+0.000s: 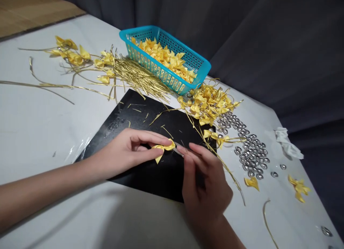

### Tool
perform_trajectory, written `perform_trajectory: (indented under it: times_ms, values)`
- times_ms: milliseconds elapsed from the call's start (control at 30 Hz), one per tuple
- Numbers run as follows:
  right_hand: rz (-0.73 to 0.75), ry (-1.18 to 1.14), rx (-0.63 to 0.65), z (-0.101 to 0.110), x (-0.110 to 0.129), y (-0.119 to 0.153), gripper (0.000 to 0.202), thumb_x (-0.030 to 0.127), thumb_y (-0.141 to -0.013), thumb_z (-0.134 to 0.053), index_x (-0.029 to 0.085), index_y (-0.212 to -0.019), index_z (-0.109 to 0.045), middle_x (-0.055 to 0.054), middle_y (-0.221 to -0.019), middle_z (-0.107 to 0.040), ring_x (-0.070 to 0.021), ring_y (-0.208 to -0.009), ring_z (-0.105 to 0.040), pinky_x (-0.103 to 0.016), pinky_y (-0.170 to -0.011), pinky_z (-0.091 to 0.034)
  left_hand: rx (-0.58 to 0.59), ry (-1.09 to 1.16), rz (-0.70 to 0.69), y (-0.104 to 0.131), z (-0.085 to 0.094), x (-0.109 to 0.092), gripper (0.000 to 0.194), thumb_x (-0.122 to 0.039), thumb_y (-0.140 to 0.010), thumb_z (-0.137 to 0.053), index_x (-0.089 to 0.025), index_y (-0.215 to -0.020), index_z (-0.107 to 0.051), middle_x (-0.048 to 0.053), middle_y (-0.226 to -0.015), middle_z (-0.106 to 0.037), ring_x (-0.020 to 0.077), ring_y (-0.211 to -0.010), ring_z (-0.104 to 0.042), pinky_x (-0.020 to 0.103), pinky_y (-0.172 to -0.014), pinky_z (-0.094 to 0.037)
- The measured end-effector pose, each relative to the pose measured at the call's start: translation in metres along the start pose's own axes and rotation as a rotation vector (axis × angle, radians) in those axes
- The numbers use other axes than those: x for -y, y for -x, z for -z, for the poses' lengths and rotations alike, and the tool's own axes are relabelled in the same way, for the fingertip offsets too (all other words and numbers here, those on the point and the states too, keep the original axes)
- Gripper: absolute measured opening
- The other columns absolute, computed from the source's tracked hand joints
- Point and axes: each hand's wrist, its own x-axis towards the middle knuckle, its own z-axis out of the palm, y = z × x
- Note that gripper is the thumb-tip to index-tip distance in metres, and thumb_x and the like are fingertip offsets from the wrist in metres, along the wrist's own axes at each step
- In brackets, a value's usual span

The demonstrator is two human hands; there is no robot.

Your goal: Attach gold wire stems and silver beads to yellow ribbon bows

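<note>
My left hand (134, 146) pinches a yellow ribbon bow (159, 149) between thumb and fingers, one ribbon tail pointing down. Close beside it, my right hand (205, 181) has thumb and fingers drawn together at a slim, pale piece (179, 151) near the bow's right end. What that piece is I cannot make out. Beneath both hands lies a black mat (158, 186) with snipped bits of gold cord scattered over it. Just right of the mat, another yellow bow (213, 135) has a loop of gold cord.
A blue plastic basket (205, 67) of yellow bows stands at the back, beside a bundle of gold cords (139, 76). Corded bows (212, 102) are heaped right of it, near silver beads (252, 155). Crumpled white material (288, 143) lies by the table's right edge.
</note>
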Motion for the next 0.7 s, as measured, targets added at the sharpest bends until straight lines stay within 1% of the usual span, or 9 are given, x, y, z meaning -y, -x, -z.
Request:
perform_trajectory:
  times_ms: [100,200,333,433,600,700]
  values:
    - [0.073,0.011,0.009,0.0015,0.0003,-0.0015,0.022,0.006,-0.082,-0.053,0.021,-0.098,-0.057,-0.001,-0.079,-0.071,-0.0114,-0.063,-0.067,-0.018,-0.057,-0.053,0.017,-0.016,0.002,-0.0002,-0.0004,0.0001,0.016,-0.024,-0.07,-0.07,-0.024,-0.085,-0.077,0.004,-0.092,-0.074,0.0135,-0.067,-0.066,0.017,-0.054,-0.053]
    - [0.123,0.022,0.054,0.0027,0.0009,-0.0022,0.018,0.006,-0.081,-0.052,0.019,-0.093,-0.057,0.0,-0.071,-0.066,-0.0104,-0.058,-0.062,-0.019,-0.054,-0.05,0.035,-0.017,-0.007,0.0,-0.0008,0.0,0.014,-0.021,-0.067,-0.072,-0.02,-0.08,-0.077,0.005,-0.085,-0.073,0.0105,-0.058,-0.063,0.016,-0.049,-0.05]
    - [0.127,0.011,0.105,0.0035,0.0014,-0.0005,0.019,0.006,-0.082,-0.051,0.019,-0.095,-0.057,0.0,-0.069,-0.062,-0.0102,-0.058,-0.059,-0.021,-0.053,-0.047,0.029,-0.026,-0.007,0.001,-0.0002,0.0007,0.015,-0.023,-0.068,-0.072,-0.021,-0.082,-0.077,0.005,-0.084,-0.073,0.0116,-0.06,-0.064,0.015,-0.048,-0.05]
    - [0.134,0.038,0.112,0.0039,0.0011,0.0007,0.019,0.006,-0.083,-0.051,0.019,-0.096,-0.057,0.0,-0.071,-0.062,-0.0094,-0.062,-0.06,-0.02,-0.054,-0.045,0.037,-0.013,-0.015,0.0018,0.0011,0.0018,0.014,-0.025,-0.07,-0.071,-0.024,-0.083,-0.077,0.004,-0.087,-0.073,0.0124,-0.065,-0.066,0.015,-0.051,-0.051]
    - [0.143,0.042,0.134,0.0039,-0.0008,0.0013,0.018,0.007,-0.084,-0.05,0.018,-0.097,-0.057,-0.001,-0.072,-0.061,-0.0096,-0.061,-0.059,-0.02,-0.054,-0.045,0.061,0.029,0.014,0.0017,0.0022,0.0016,0.018,-0.019,-0.066,-0.073,-0.026,-0.083,-0.077,0.002,-0.085,-0.073,0.0097,-0.065,-0.066,0.011,-0.054,-0.05]
    - [0.136,0.029,0.156,0.0037,-0.0013,0.0018,0.019,0.007,-0.084,-0.05,0.019,-0.097,-0.057,-0.001,-0.072,-0.061,-0.0104,-0.061,-0.059,-0.021,-0.055,-0.046,0.075,0.052,0.037,0.0015,0.0023,0.0017,0.018,-0.019,-0.067,-0.074,-0.027,-0.083,-0.077,0.001,-0.087,-0.073,0.0081,-0.066,-0.066,0.008,-0.054,-0.05]
